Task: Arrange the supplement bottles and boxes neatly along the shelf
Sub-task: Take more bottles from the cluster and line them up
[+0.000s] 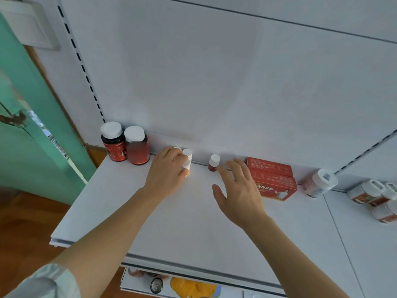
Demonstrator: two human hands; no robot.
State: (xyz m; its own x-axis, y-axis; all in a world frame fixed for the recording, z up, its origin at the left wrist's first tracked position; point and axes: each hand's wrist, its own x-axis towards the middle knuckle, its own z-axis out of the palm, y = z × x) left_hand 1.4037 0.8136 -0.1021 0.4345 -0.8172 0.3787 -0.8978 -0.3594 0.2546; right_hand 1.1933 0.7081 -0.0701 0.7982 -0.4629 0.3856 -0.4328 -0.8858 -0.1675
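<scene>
Two hands over white shelf point(193, 229). Left hand point(166, 173) curled round cluster of small white-capped bottles point(187, 157) near back wall, fingers wrapped on them; looks like bunching them toward two big dark bottles point(125, 144) already standing side by side at shelf's left end. Exact count in cluster unclear, partly hidden by fingers. Right hand point(238, 191) spread wide, holding nothing, index tip just beside lone small red bottle point(213, 162); probably about to nudge it left into the row. Red box point(274, 179) lying flat just right of that hand, against back ledge, slightly skewed. White bottle point(320, 183) further right, tilted in wide-angle view. More small bottles point(373, 194) grouped on neighbouring shelf section, not lined up. Row only started: left end tidy, middle and right loose.

Surface: smooth white metal shelving, slotted uprights, plain back panel. Lower shelf edge visible below with assorted goods. Green wall and wood floor at left.
</scene>
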